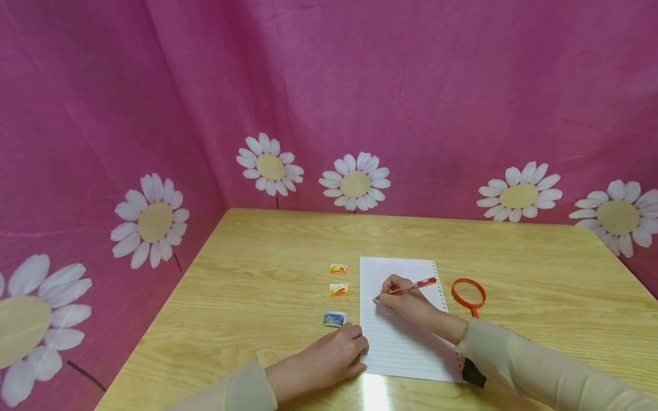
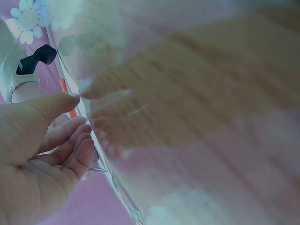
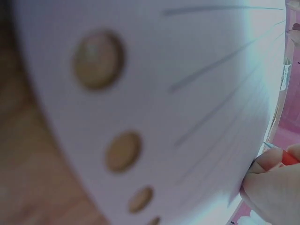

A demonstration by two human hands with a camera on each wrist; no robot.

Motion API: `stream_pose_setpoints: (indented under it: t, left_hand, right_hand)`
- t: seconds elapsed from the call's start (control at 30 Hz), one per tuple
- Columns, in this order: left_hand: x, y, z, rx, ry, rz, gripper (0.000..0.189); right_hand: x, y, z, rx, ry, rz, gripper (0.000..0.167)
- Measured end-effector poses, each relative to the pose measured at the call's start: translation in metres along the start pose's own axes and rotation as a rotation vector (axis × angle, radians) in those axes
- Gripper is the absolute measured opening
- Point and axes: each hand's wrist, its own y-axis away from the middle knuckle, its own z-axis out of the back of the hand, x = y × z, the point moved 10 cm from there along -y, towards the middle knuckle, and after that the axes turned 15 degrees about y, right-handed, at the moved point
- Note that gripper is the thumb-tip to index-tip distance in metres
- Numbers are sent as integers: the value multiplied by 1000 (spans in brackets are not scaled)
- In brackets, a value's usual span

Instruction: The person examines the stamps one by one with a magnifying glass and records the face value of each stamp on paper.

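Observation:
My right hand pinches a clear pen with red ends, its tip down at the left part of a lined, hole-punched sheet of paper. In the right wrist view the fingers lie close round the pen's red grip. Loosely bent, my left hand rests at the sheet's left edge, fingertips down by the paper. Just beyond its knuckles lies a blue-green stamp-like picture. Two yellow-orange ones are lined up farther back.
A red magnifying glass lies right of the sheet, its handle partly behind the right forearm. A black device sits under the right sleeve. Pink cloth with daisies hangs along the back and left edges of the wooden table.

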Motion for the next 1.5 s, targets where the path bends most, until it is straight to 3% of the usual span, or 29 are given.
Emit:
stream_pose_setpoints:
  t: [0.47, 0.8, 1.1, 1.37, 1.5]
  left_hand:
    - [0, -1, 2, 1, 3, 5, 17]
    - [1, -2, 0, -5, -10, 3, 18]
    - [-2, -1, 3, -23, -32, -16, 17]
    - [0, -2, 1, 5, -8, 9, 16]
    - [-1, -1, 0, 8, -6, 7, 16]
  right_hand:
    - [0, 0, -2, 78, -3, 12, 12]
    - [-5, -1, 0, 35, -63, -17, 11]
    - [-4, -2, -1, 20, -38, 12, 12]
    - [1, -2, -4, 44, -54, 57, 12]
    - [-5, -1, 2, 3, -53, -13, 12]
